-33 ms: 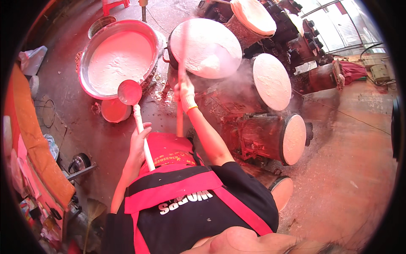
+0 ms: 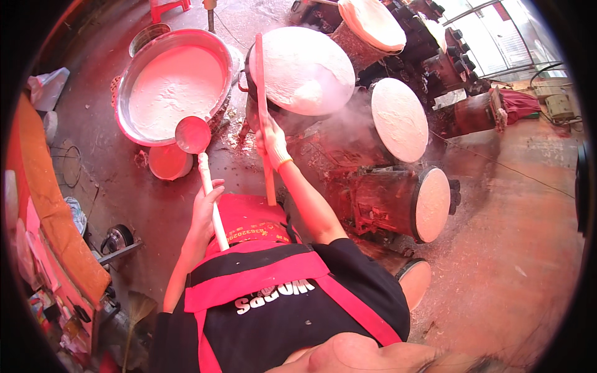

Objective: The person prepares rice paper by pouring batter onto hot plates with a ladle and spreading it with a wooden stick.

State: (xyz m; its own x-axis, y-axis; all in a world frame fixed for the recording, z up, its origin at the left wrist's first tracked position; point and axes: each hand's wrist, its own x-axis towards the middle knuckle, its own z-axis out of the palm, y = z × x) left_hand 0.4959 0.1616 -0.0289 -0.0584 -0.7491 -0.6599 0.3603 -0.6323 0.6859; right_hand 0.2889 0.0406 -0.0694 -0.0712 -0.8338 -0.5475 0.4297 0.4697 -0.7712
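Observation:
My left hand (image 2: 204, 208) is closed around the pale handle of a ladle (image 2: 193, 135). The ladle's round bowl hangs by the near rim of a wide metal basin (image 2: 122, 110) of whitish batter (image 2: 177, 87), above a small bucket (image 2: 169, 164). In a light glove with a yellow cuff edge, my right hand (image 2: 272, 143) grips a long flat wooden stick (image 2: 260, 68). The stick's far end lies over the left edge of a large round griddle (image 2: 301, 71) coated with a pale layer. Whether the stick touches that layer, I cannot tell. Steam drifts near the griddle.
More round coated griddles stand on drum-like stoves to the right: one close by (image 2: 400, 120), another lower down (image 2: 433, 205), a partly hidden one (image 2: 415, 283). A pale-topped drum (image 2: 373, 25) is behind. An orange-brown surface (image 2: 53, 180) and a broom (image 2: 138, 308) are left.
The wooden stick has shifted left across the large griddle to its left edge, its near end swinging slightly right. The ladle has barely moved.

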